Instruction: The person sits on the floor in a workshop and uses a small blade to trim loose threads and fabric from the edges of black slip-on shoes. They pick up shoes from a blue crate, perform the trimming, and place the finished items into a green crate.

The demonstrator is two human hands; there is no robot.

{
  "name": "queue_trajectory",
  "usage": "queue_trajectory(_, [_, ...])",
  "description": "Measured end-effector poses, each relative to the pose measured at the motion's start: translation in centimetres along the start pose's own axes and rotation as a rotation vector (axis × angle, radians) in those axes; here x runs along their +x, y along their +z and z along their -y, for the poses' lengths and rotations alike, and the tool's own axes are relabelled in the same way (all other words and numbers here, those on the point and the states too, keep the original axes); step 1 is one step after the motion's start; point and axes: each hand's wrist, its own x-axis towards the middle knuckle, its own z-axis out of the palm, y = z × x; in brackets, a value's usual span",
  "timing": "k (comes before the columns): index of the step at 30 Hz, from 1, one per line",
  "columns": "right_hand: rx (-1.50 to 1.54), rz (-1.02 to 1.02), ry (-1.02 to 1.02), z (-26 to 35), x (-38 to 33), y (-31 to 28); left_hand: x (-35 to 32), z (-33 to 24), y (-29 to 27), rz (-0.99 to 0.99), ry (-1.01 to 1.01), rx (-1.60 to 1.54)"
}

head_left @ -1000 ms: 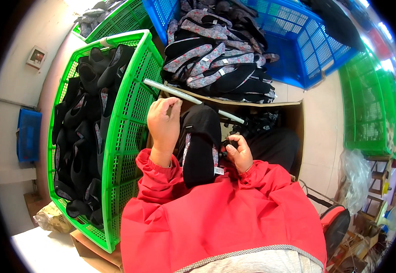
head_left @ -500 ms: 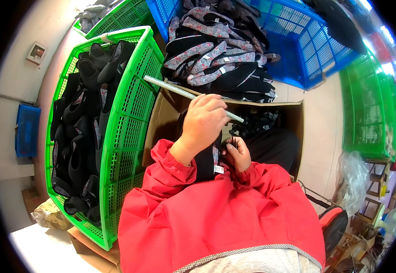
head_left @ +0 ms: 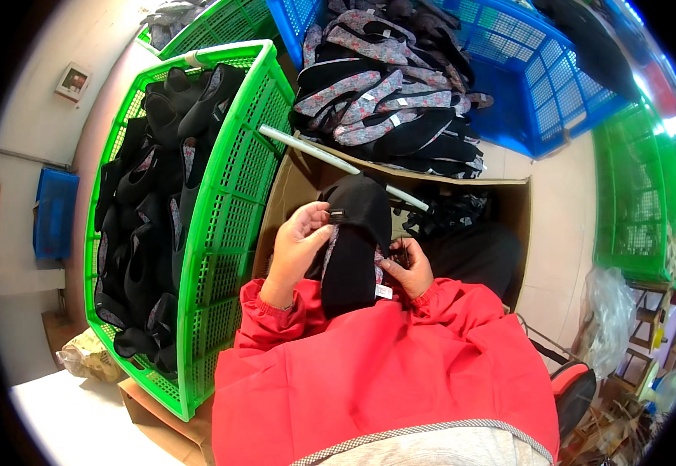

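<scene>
A black fabric slipper (head_left: 357,256) with a floral-patterned lining and a white tag hangs upright in front of my chest, over the cardboard box (head_left: 501,185). My left hand (head_left: 295,252) pinches its left edge beside a small dark label, with thumb and fingertips closed on it. At the slipper's right side my right hand (head_left: 408,268) is closed, thumb against fingers; it touches the lining and seems to hold something dark and small that I cannot make out. Behind the slipper a pale rod (head_left: 307,147) with a dark tip crosses the box.
To the left stands a green crate (head_left: 229,210) full of black slippers. Beyond the box rises a pile of floral and black slipper pieces (head_left: 385,93), with a blue crate (head_left: 544,101) around it. Another green crate (head_left: 637,198) and a clear plastic bag (head_left: 610,311) are at right.
My left hand has come down and left from the rod onto the slipper's edge. The slipper has been raised into view. My right hand stays near the same spot.
</scene>
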Motion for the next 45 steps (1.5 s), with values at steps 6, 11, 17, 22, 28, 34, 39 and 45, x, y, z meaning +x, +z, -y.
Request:
queue_trajectory(6, [-0.014, -0.028, 0.068, -0.3, 0.1, -0.1, 0.2, 1.9, 0.1, 0.036, -0.048, 0.034])
queue_trajectory(11, [-0.087, -0.027, -0.005, -1.1, 0.4, -0.5, 0.1, 1.2, 0.6, 0.138, 0.064, 0.085])
queue_trajectory(17, [-0.125, -0.018, 0.015, -1.2, 0.4, -0.3, -1.1, 1.0, 2.8, -0.062, 0.398, 0.348])
queue_trajectory(22, [-0.13, -0.012, 0.034, -2.3, 0.6, -1.0, -1.7, 0.6, 4.0, -0.217, 0.598, 0.567])
queue_trajectory(28, [-0.177, 0.016, 0.135, -2.5, 0.6, -1.6, -2.5, 0.5, 4.3, -0.332, 0.675, 0.684])
queue_trajectory(34, [-0.157, 0.035, 0.142, -1.9, 0.5, -1.5, -3.0, 1.1, 4.2, -0.413, 0.627, 0.667])
queue_trajectory(39, [-0.12, 0.028, 0.167, -2.1, 0.4, -1.5, -2.8, 1.8, 3.7, -0.416, 0.606, 0.665])
queue_trajectory(45, [-0.118, 0.034, 0.055, -2.0, 0.2, -1.3, -2.3, 3.3, 2.9, -0.432, 0.317, 0.349])
